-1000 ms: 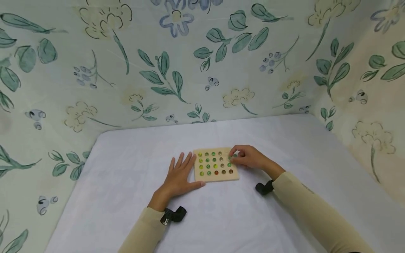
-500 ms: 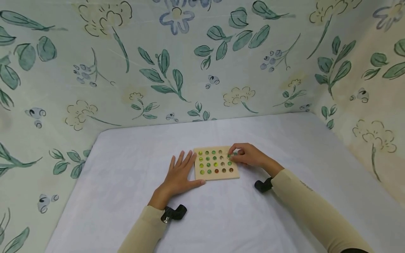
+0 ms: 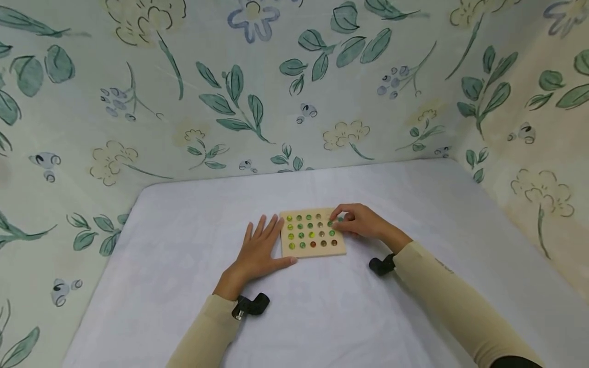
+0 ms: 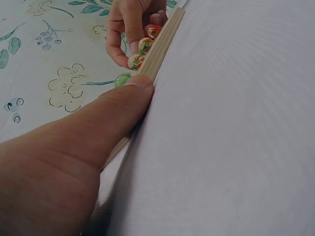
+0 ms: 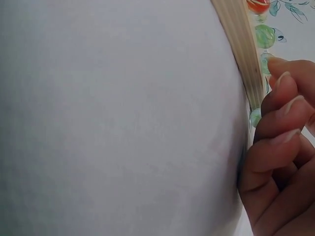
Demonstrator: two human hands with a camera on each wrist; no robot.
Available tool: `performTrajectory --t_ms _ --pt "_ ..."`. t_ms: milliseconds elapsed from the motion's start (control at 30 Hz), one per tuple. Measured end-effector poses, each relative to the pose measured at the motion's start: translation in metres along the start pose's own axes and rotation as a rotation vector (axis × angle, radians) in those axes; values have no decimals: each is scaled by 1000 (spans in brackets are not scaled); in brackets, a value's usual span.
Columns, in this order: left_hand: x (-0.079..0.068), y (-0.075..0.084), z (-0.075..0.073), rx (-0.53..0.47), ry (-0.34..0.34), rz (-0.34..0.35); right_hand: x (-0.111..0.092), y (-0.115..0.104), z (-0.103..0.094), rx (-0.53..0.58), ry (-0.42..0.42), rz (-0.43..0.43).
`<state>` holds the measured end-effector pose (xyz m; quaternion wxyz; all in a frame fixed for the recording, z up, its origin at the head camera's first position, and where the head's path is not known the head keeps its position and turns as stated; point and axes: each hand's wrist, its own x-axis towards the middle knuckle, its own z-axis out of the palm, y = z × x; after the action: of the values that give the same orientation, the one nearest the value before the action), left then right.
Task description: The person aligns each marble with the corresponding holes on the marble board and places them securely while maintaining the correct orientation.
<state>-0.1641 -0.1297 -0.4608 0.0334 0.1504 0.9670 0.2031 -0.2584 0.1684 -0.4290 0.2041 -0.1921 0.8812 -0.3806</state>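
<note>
I see my right hand (image 3: 363, 223) curled at the right edge of the wooden board (image 3: 313, 250), just right of frame centre, fingertips pinching a green marble (image 3: 340, 219) over the upper-right holes. My left hand (image 3: 259, 250) lies flat, fingers spread, thumb against the board's left edge. White cloth (image 3: 184, 266) beneath; floral walls (image 3: 138, 102) behind.
</note>
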Motion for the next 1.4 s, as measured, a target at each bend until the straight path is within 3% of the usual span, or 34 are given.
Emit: performTrajectory --t_ms 700,1400 --pt "2 0 1 19 10 -5 -6 14 -13 38 68 -48" --pt "1 -1 3 -7 4 -2 -9 15 -11 45 81 -6"
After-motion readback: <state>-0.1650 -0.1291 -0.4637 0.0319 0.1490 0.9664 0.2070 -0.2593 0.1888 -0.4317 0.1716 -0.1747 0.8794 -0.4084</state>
